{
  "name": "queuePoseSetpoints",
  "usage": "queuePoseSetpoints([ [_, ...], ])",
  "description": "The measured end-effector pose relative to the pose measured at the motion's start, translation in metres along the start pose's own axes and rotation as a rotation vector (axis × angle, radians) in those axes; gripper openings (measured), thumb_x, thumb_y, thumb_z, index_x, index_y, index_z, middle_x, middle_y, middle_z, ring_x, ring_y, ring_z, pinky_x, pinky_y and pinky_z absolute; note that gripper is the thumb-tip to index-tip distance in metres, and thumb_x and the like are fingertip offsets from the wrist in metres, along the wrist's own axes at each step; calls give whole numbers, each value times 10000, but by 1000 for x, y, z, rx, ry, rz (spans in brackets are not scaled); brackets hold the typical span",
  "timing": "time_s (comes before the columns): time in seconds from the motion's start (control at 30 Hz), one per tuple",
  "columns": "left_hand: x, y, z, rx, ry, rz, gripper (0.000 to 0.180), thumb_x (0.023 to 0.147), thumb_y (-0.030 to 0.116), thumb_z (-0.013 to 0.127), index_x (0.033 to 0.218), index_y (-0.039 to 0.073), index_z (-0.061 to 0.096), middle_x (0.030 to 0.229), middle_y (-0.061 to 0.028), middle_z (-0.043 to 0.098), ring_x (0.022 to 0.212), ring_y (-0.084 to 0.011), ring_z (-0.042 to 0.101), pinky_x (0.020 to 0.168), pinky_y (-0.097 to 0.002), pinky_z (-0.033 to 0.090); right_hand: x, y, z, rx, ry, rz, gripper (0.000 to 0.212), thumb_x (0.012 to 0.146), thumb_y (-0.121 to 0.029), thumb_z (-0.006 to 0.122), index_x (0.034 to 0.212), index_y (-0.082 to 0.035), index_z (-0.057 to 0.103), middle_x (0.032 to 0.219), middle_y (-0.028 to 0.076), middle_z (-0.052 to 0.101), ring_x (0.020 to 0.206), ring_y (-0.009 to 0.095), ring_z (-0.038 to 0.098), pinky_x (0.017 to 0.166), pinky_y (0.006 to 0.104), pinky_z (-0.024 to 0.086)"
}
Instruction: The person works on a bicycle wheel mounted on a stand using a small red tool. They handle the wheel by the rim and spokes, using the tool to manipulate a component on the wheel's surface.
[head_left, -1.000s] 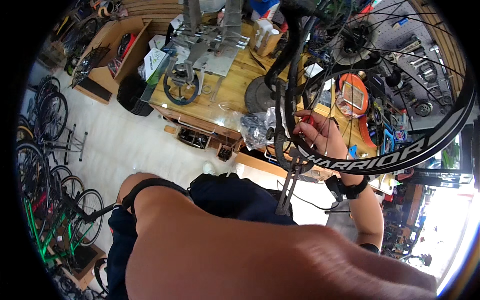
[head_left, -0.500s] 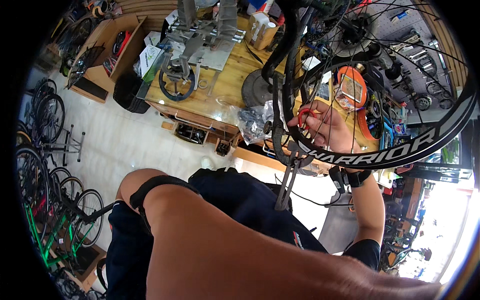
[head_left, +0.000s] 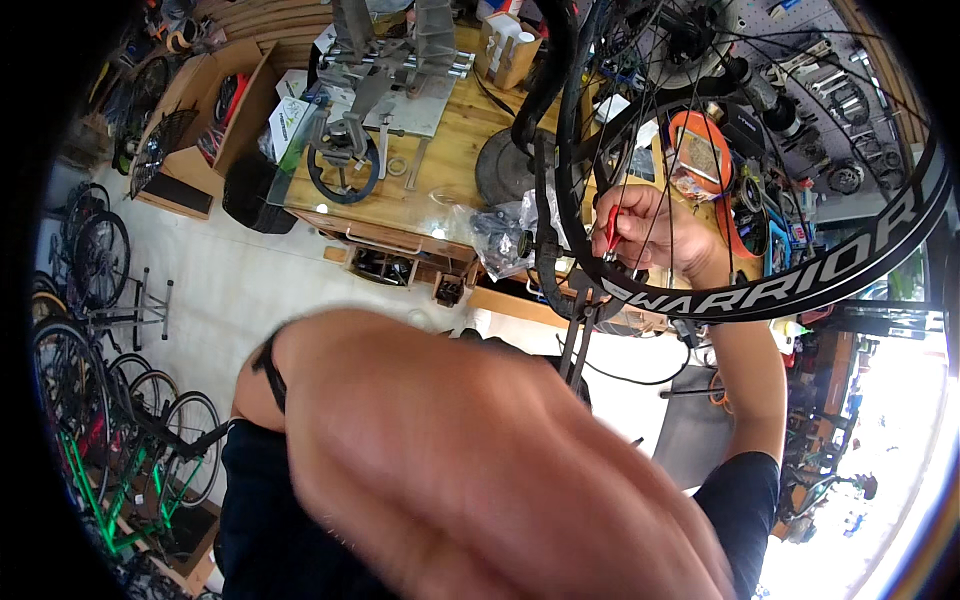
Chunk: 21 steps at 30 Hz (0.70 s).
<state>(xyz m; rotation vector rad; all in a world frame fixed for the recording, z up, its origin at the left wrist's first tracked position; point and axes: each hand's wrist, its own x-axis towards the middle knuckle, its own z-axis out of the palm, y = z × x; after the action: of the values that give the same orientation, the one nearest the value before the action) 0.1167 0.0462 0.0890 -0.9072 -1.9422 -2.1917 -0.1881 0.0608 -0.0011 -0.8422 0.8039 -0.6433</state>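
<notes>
My right hand (head_left: pixel 660 235) reaches up on the right and is closed, its fingers pinching a small red spoke wrench (head_left: pixel 613 230). The wrench sits among the spokes, just inside the rim. A black bicycle wheel rim (head_left: pixel 790 290) with pale lettering arcs across the right side, in front of my right wrist. The wheel stands upright beside a dark stand arm (head_left: pixel 545 215), with a metal caliper-like piece (head_left: pixel 578 330) near its lower edge. My left forearm (head_left: pixel 470 440) crosses the foreground, blurred and close; its hand lies outside the picture.
A wooden workbench (head_left: pixel 450 165) bears a metal fixture (head_left: pixel 350 130), a clear plastic bag (head_left: pixel 495 240) and an orange round tray (head_left: pixel 690 125). Tools hang on a grey pegboard (head_left: pixel 850 60). Several bicycles (head_left: pixel 190 440) stand at left; a cardboard box (head_left: pixel 205 165) lies behind them.
The red wrench has turned, from a loop shown broadside to a narrower, upright view. My left forearm has swung up and covers more of my lap. The whole view has shifted slightly.
</notes>
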Motion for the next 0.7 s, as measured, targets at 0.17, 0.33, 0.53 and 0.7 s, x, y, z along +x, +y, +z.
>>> queuePoseSetpoints([
  [0.17,-40,-36,-60,192,619,-369,298,1011,200,539,1200,-25,591,1102,-84,646,1042,-156,613,901,-288,501,-10,-5,22,-207,206,-1,324,957,-342,648,1011,-24,622,886,85,668,577,77,506,525,204,402],
  [0.33,-31,-71,-85,356,850,-444,308,1011,202,563,1222,-22,572,1102,-44,622,1025,-112,580,912,-264,473,-7,-17,64,-685,597,76,400,924,-420,678,827,-32,676,644,-16,594,545,63,527,496,227,397],
  [0.53,9,-92,-91,598,921,-537,665,973,375,617,1415,-64,383,1232,-180,597,1129,-232,580,968,-352,472,-7,-15,75,-1124,710,-123,339,872,-272,698,828,60,644,595,161,557,545,207,582,545,358,443],
  [0.7,20,-117,-119,118,891,-451,771,966,358,639,1461,-110,277,1300,-225,571,1189,-223,563,1025,-351,438,0,24,24,-1202,642,-343,228,867,-180,668,942,30,623,705,190,610,619,288,625,599,378,481],
])
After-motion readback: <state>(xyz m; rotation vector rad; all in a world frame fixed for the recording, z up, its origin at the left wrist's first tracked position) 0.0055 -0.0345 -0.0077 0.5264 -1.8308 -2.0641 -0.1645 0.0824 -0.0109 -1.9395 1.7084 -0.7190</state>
